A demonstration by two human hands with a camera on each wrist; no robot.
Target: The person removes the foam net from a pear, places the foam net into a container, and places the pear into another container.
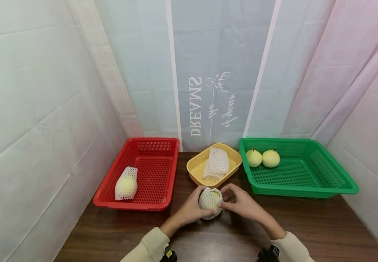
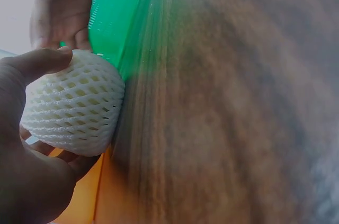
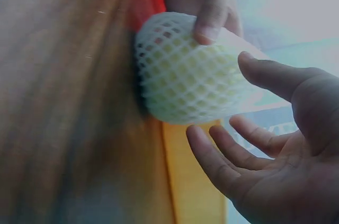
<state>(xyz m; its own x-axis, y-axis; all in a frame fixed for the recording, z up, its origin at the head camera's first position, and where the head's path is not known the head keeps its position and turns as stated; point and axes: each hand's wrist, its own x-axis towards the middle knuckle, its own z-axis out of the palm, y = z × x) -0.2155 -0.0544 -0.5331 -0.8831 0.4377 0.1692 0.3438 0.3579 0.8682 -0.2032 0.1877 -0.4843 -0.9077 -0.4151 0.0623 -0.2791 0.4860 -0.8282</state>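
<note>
A pale yellow pear in a white foam net (image 1: 210,203) stands on the wooden table in front of the yellow basket. My left hand (image 1: 191,208) grips it from the left, and in the left wrist view the thumb (image 2: 50,61) lies over its upper part while the other fingers curl round its far side. My right hand (image 1: 241,203) is at the pear's right side. In the right wrist view its thumb and fingers (image 3: 225,163) are spread apart close to the net, with nothing pinched between them. The net's upper edge is open, showing some of the pear.
The yellow basket (image 1: 195,168) behind the hands holds empty foam nets (image 1: 217,162). At left, a red basket (image 1: 166,198) contains one netted pear (image 1: 126,186). The green basket (image 1: 306,191) at right contains two bare pears (image 1: 270,159). Pale cloth walls (image 1: 44,120) enclose the table.
</note>
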